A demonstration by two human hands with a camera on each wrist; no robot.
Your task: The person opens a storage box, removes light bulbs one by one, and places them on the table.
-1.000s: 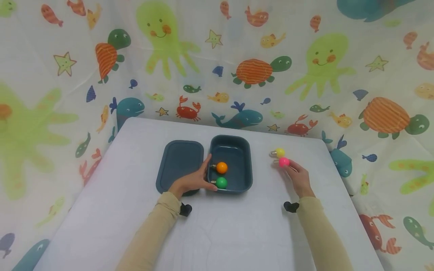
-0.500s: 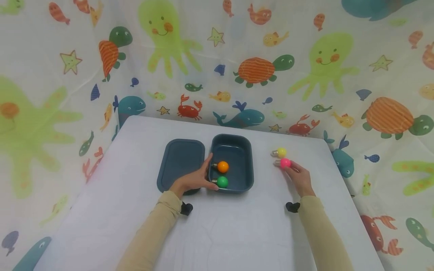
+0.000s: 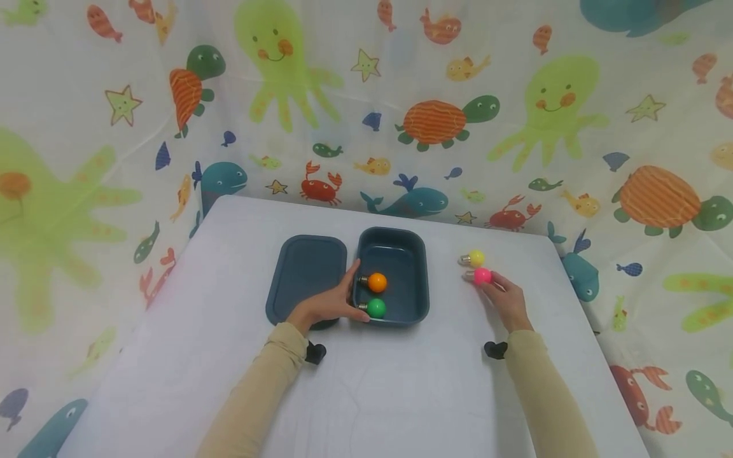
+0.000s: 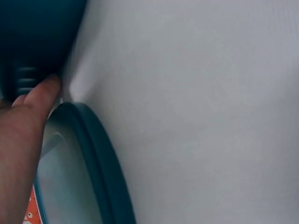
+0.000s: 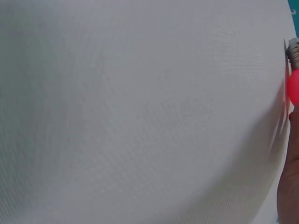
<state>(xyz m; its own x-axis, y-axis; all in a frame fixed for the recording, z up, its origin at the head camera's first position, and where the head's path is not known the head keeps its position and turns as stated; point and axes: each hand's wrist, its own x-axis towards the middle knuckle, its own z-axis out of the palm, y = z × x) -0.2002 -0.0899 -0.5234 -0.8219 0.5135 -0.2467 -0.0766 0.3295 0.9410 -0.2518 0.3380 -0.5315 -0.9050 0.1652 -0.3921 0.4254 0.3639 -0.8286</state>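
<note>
A pink light bulb (image 3: 483, 275) is pinched at its round end by my right hand (image 3: 506, 304), its metal base pointing left, close over the white table. In the right wrist view the same bulb (image 5: 294, 86) shows at the right edge. Just beyond it lies a yellow bulb (image 3: 476, 257). My left hand (image 3: 328, 304) rests against the left side of a dark blue-green container (image 3: 422, 280), fingers extended along the wall and thumb at the near-left corner. Inside lie an orange bulb (image 3: 377, 282) and a green bulb (image 3: 376, 308), bases toward the left wall.
A matching lid (image 3: 309, 270) lies flat left of the container, partly under the left wrist. The white table (image 3: 401, 388) ends at a curtain (image 3: 338, 76) printed with sea animals at the back and sides.
The view shifts slightly. My right hand stays at the pink bulb, which sits marginally lower. The left hand remains at the container.
</note>
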